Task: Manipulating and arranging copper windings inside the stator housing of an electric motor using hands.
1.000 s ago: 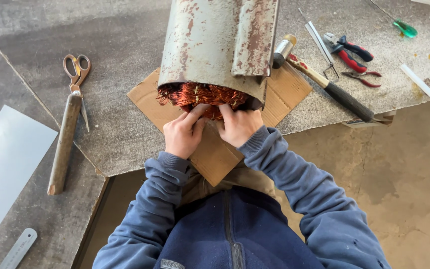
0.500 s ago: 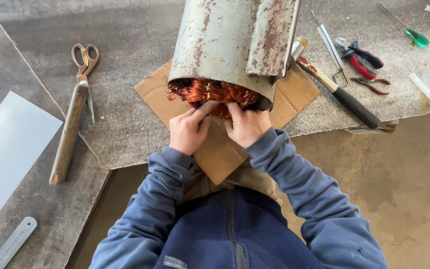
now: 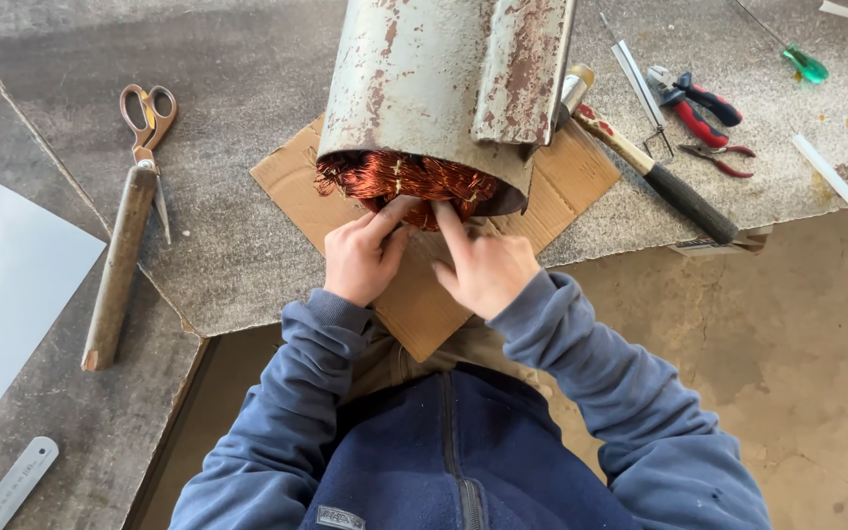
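Observation:
A rusty grey metal motor housing (image 3: 434, 79) stands on a sheet of brown cardboard (image 3: 571, 182) on the concrete bench. Copper wire windings (image 3: 404, 179) bulge from its near open end. My left hand (image 3: 363, 257) reaches up from below, its fingertips pressed into the copper coils. Beside it, my right hand (image 3: 483, 263) has its index finger stretched onto the lower edge of the windings. Neither hand holds a tool. Blue sleeves cover both arms.
Scissors (image 3: 147, 113) and a wooden-handled tool (image 3: 118, 270) lie at the left, near a pale metal sheet (image 3: 2, 294) and a steel ruler (image 3: 12, 486). A hammer (image 3: 660, 177), red-handled pliers (image 3: 694, 103), a green screwdriver (image 3: 797, 59) and white strips lie at the right. The bench edge runs below the cardboard.
The view has shifted, so the housing sits higher and more to the right. Both hands stay at the windings; my right index finger has stretched out along their lower edge.

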